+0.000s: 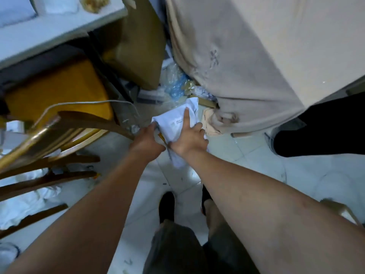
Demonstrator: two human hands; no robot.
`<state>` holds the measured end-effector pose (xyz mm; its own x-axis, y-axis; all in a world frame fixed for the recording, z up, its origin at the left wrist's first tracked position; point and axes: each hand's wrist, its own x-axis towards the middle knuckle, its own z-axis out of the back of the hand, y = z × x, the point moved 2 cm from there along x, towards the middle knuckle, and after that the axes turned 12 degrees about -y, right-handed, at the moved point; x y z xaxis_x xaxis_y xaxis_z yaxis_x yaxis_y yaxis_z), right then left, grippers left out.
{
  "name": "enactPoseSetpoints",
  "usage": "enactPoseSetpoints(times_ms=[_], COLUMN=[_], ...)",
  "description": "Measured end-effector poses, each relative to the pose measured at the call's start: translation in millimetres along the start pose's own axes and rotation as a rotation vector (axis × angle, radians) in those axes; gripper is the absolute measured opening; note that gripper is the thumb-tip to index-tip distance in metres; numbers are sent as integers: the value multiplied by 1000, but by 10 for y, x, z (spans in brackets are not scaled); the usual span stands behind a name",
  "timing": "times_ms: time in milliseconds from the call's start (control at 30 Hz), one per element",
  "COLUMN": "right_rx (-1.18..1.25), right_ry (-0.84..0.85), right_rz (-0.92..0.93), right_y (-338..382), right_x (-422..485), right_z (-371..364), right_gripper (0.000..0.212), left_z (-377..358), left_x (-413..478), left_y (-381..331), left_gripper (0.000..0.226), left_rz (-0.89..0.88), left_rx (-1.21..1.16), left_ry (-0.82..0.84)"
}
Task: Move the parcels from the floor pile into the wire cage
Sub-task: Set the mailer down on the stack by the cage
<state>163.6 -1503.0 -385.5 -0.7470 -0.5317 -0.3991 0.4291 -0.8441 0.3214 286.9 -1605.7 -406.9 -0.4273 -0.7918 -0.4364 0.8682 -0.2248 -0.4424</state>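
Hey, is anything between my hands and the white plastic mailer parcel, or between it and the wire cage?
Nothing separates them: the left hand and the right hand both grip the white plastic mailer parcel. No wire cage shows in this view, so the path to it cannot be judged.

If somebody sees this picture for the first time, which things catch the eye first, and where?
The two bare arms meet at the centre, where the left hand and the right hand grip a crumpled white plastic parcel with a printed label. A large beige cloth bundle fills the upper right, and a brown wooden chair with a yellow seat stands at the left.
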Motion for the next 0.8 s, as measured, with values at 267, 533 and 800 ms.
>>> enactPoseSetpoints(times_ms=[267, 533, 800], right_rx=[167, 393, 560], right_ry=[-98, -280, -449], right_rz=[-101, -339, -641], right_y=[-96, -690, -1692], right_x=[-1220, -2003, -2795], right_z=[1253, 1903, 2162], right_gripper=[134, 135, 131], left_z=[837, 1169, 690], left_x=[-1398, -1965, -2645], left_y=[-780, -1272, -2204], left_gripper=[96, 90, 85], left_rz=[-185, -614, -937], left_rx=[31, 148, 197], left_ry=[-33, 1, 211])
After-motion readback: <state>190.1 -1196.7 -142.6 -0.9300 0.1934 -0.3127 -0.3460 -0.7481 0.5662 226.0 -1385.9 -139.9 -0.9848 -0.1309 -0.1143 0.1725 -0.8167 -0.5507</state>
